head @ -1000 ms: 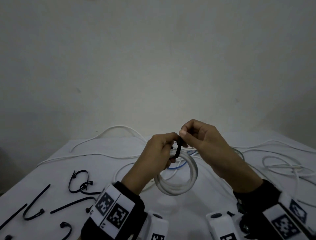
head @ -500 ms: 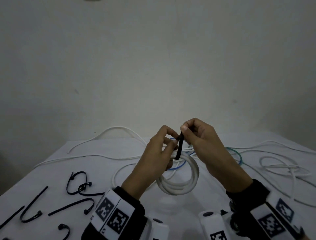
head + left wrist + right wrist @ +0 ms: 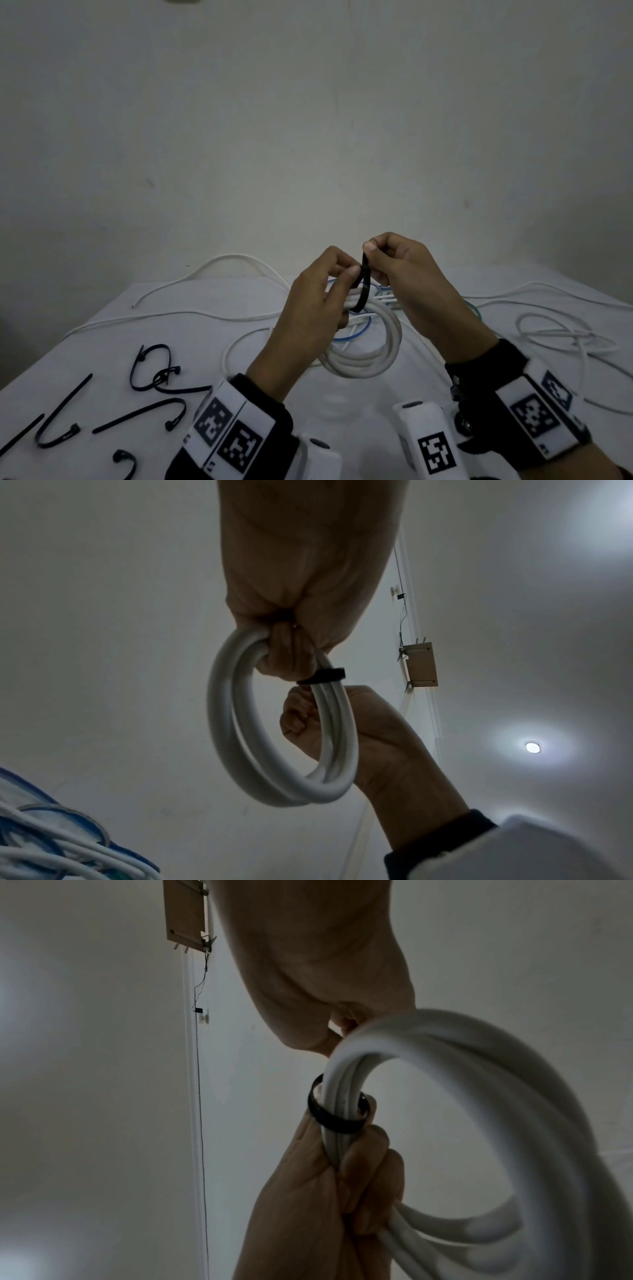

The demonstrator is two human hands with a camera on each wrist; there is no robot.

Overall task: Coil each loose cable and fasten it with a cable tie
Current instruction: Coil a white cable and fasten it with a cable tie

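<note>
— White, that coil (image 3: 363, 346), several loops of round cable bunched together. It hangs in the air above the middle of the table (image 3: 178, 301), held up by both hands.

— And the black strap?

— A cable tie (image 3: 363, 291), looped around the bundle at the top of the coil. In the right wrist view the band sits slack, with daylight between it and the strands, so I'd say it is not cinched yet.

— Who holds what?

— The left hand (image 3: 315, 308) has its lower fingers curled round the bundle just beside the tie, thumb and forefinger up at the band. The right hand (image 3: 400, 270) pinches the tie's upper end between thumb and forefinger.

— How will it behave?

— Light, I'd guess, but springy: cable like that wants to uncurl, so the bundle should be gripped right next to the tie. The jacket looks smooth, likely slippery. The tie itself is stiff and narrow, best taken near its tip for the pull.

— Plenty left?

— Loose white cables (image 3: 565, 329) sprawl toward the right and far edges, and spare ties (image 3: 150, 411) lie near the front left corner.
</note>
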